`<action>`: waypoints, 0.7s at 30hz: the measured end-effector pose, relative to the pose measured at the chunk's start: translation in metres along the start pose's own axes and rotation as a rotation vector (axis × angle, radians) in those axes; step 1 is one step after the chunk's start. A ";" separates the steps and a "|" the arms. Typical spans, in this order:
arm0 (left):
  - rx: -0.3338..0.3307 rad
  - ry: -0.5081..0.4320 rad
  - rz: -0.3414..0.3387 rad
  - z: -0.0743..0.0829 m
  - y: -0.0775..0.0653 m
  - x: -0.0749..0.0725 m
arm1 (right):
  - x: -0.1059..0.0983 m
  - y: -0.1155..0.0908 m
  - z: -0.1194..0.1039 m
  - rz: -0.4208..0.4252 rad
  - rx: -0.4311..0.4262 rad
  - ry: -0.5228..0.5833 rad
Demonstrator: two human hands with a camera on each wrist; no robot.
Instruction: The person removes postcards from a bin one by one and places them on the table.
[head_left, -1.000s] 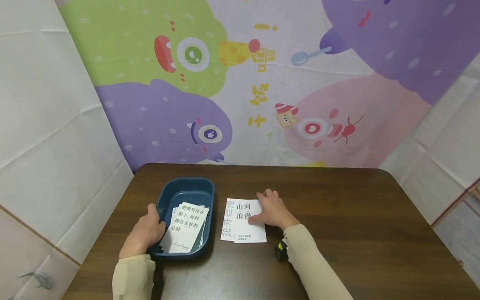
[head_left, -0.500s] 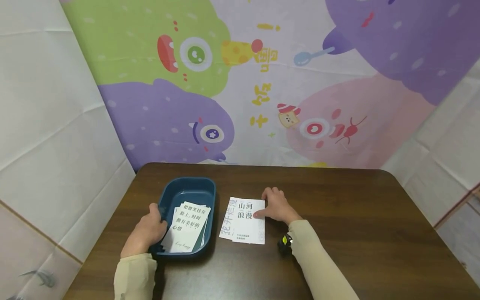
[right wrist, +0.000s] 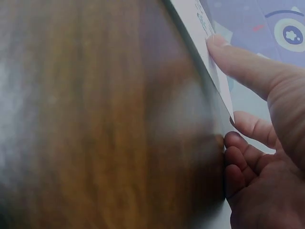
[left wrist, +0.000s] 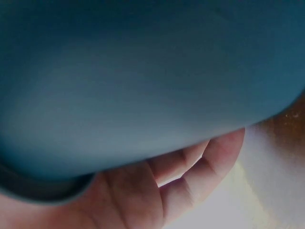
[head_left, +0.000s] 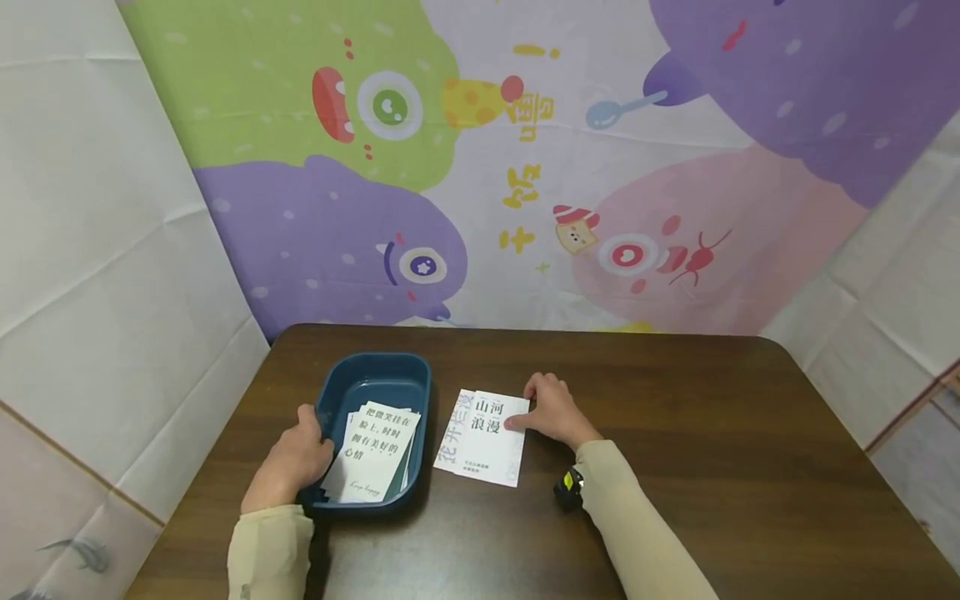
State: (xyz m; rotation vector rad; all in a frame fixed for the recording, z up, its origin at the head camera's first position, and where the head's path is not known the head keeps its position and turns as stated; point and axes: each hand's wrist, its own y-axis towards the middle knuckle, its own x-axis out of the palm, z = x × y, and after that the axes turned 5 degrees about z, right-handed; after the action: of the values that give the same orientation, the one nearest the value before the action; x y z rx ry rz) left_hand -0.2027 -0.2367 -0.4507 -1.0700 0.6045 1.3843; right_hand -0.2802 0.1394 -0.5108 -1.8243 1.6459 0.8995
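Observation:
A dark blue tray [head_left: 375, 367] stands on the left of the table, with several printed cards [head_left: 371, 467] inside it. My left hand [head_left: 295, 460] grips its left side; in the left wrist view, fingers [left wrist: 190, 183] curl below the tray wall [left wrist: 143, 105]. To the tray's right, a white card [head_left: 491, 450] with dark lettering overlaps another card with pale purple lettering [head_left: 452, 433]. My right hand [head_left: 558, 412] pinches the white card at its right edge. In the right wrist view the thumb [right wrist: 248, 67] lies on its face and the index finger touches its corner.
The brown wooden table [head_left: 690, 450] extends to the right and in front. Behind it hangs a cartoon-printed cloth [head_left: 510, 167], and pale panels [head_left: 97, 208] flank both sides. A small black device [head_left: 570, 490] sits at the right wrist.
The two cards have turned slightly clockwise, their lower edges swinging left. My right hand has drawn back to the right edge of the white card. My left hand stays on the tray.

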 end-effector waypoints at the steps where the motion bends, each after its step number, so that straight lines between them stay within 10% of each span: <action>1: -0.004 -0.001 -0.002 0.000 0.000 0.000 | 0.000 0.000 0.000 0.003 -0.001 -0.003; 21: -0.018 -0.020 -0.023 0.001 -0.002 -0.001 | -0.001 -0.003 0.001 0.047 0.013 0.066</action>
State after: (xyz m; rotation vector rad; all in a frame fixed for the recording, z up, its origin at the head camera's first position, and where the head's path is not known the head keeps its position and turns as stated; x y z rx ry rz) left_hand -0.2014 -0.2360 -0.4488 -1.0732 0.5640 1.3817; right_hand -0.2772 0.1411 -0.5114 -1.8316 1.7380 0.8555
